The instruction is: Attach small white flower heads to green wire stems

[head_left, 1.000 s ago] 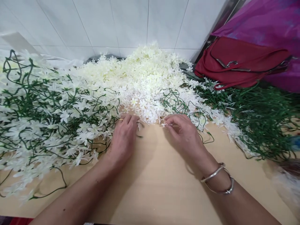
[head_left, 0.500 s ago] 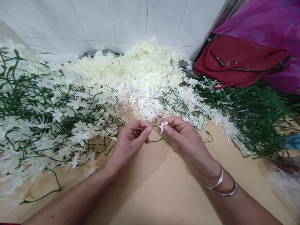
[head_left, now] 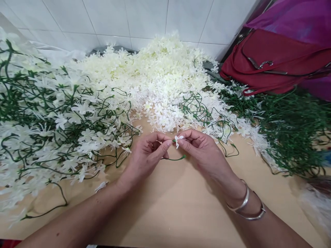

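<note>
Above the middle of the tabletop my two hands meet, fingertips nearly touching. My left hand [head_left: 152,150] pinches a thin green artificial stem [head_left: 177,158], whose one free end curves out to the right below the fingers. Between thumb and forefinger my right hand [head_left: 198,144] holds a small white artificial flower [head_left: 178,140]. The stem's other tip touches the underside of the flower; how deep it sits there is hidden by the fingers. Just beyond my hands lies a large heap of loose white blossoms [head_left: 165,79].
Stemmed white flowers [head_left: 62,120] are piled on the left. Bare green stems [head_left: 292,127] lie in a tangle on the right, below a red handbag [head_left: 279,62] and a purple bag [head_left: 292,17]. Clear plastic [head_left: 317,203] lies at the right edge. A tiled wall [head_left: 144,20] stands behind.
The gap between the stem tip and the white flower has closed; they now touch. My hands have come closer together. The view has shifted slightly.
</note>
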Demonstrator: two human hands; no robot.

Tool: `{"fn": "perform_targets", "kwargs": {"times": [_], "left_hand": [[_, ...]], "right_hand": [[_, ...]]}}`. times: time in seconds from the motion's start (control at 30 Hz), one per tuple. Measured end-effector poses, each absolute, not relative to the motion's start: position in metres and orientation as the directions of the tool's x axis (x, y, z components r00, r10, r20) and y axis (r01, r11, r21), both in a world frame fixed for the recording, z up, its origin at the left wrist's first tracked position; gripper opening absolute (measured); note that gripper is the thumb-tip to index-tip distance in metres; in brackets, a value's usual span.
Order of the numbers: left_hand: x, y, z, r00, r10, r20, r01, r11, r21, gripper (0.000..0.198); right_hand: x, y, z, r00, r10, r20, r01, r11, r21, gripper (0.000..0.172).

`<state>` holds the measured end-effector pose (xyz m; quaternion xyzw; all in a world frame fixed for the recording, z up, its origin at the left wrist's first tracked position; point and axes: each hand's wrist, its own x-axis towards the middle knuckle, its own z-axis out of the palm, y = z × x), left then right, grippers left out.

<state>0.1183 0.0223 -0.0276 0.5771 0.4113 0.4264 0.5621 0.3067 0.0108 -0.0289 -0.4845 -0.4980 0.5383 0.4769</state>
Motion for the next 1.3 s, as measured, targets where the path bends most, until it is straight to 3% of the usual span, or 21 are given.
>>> {"fn": "perform_targets", "kwargs": {"times": [0.9, 1.3], "left_hand": [[0.122, 0.013, -0.044, 0.29, 0.956, -0.028, 0.051, 0.014, 0.999, 0.02], [0.122, 0.014, -0.046, 0.313, 0.948, 0.054, 0.073, -0.081, 0.994, 0.016]], "right_hand": [[0.309, 0.013, -0.031, -0.174, 0.981, -0.089, 0.02, -0.087, -0.996, 0.029], [0.318, 0.017, -0.028, -0.192, 0.976, -0.103, 0.002, -0.105, -0.995, 0.03]]}}
